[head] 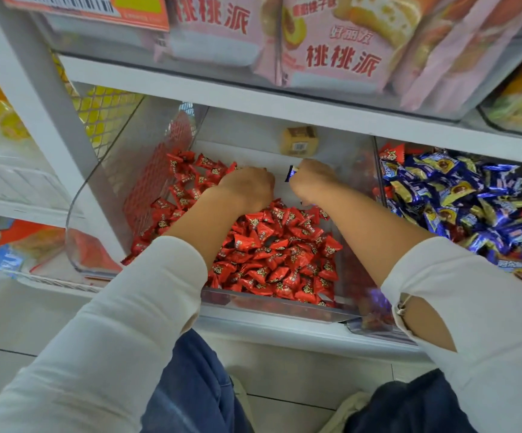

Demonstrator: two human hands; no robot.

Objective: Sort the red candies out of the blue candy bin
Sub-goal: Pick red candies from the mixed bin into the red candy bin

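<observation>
Both hands reach deep into the clear bin of red candies (272, 245), which sits on the shelf (253, 98) between a mesh-sided container on its left and the blue candy bin (459, 198) on its right. The right hand (311, 181) is curled into a closed grip with its fingers folded round a blue candy (292, 173) — one dark blue wrapper end sticks out of the fist toward the left hand, and another bit of blue shows under the palm. The left hand (248, 187) lies knuckles-up just beside it, over the back part of the red pile; its fingers bend down out of sight, so whether its grip has hold of anything cannot be told. The two hands are near each other but apart. In the blue candy bin the heap is mostly blue and yellow wrappers, yet a red candy (392, 153) lies at its back left corner against the wall — and more red shows among the blue ones lower down. Pink snack boxes (341, 45) stand on the shelf above.
</observation>
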